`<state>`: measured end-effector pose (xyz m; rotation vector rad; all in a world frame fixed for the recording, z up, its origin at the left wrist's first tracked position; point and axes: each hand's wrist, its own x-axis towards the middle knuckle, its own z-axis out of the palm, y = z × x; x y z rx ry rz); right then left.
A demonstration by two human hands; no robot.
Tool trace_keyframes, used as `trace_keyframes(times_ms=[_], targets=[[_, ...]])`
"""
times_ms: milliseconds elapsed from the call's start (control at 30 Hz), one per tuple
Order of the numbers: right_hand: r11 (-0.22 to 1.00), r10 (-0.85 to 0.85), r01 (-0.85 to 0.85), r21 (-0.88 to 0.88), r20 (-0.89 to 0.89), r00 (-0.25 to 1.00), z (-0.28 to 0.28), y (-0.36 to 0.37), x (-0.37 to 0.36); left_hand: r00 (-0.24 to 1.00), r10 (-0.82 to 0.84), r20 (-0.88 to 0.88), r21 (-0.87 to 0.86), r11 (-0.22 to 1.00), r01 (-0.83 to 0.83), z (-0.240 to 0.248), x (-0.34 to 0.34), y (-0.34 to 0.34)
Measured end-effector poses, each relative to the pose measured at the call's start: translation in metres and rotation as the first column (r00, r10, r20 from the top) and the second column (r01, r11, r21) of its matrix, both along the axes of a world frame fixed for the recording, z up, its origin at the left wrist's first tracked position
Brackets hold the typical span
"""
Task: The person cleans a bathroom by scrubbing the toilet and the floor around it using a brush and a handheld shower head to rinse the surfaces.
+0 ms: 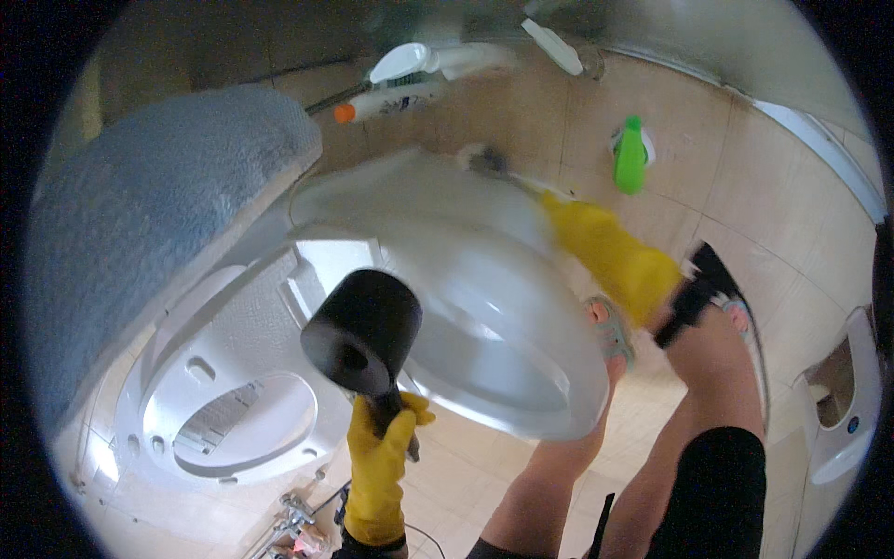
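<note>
My left hand (380,466), in a yellow rubber glove, grips the handle of a black tool with a cylindrical head (363,326); its exact kind does not show. This tool is held up in front of a glossy white toilet (521,298). Reaching past the toilet's far right side, my right hand (605,256) wears a yellow glove too. It is closed on the handle of a brush (487,160), whose dark head lies against the toilet's far side. Motion blurs the brush and this hand.
A white seat with an oval hole (251,424) stands at left, below a grey-blue textured cover (158,224). Bottles, one with an orange cap (345,113), lie along the far wall. A green bottle (630,163) is on the tiled floor. A white bin-like container (843,401) stands far right.
</note>
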<state>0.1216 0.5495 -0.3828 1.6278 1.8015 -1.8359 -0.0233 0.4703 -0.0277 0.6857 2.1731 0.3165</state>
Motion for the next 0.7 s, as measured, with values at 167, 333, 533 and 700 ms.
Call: trace_keyframes(times_ms=[167,333,533,700], targets=[[0.903,-0.048,0.051,-0.426,0.018,0.999,0.071,-0.041,0.151,0.998,-0.064,0.006,-0.063,0.996,0.064,-0.007,0.007,0.020],[0.944,-0.322,0.329,0.032,-0.145,0.936,0.053,-0.109,0.191,0.984,-0.168,0.057,-0.101,0.980,0.173,-0.029,0.018,0.053],[0.835,-0.417,0.227,-0.502,-0.307,0.856,0.110,-0.058,0.187,0.971,-0.234,-0.059,-0.141,0.964,0.224,-0.012,0.025,0.060],[0.906,-0.287,0.408,0.117,-0.537,0.793,0.110,-0.064,0.150,0.964,-0.247,-0.102,-0.126,0.964,0.234,-0.009,0.033,0.061]])
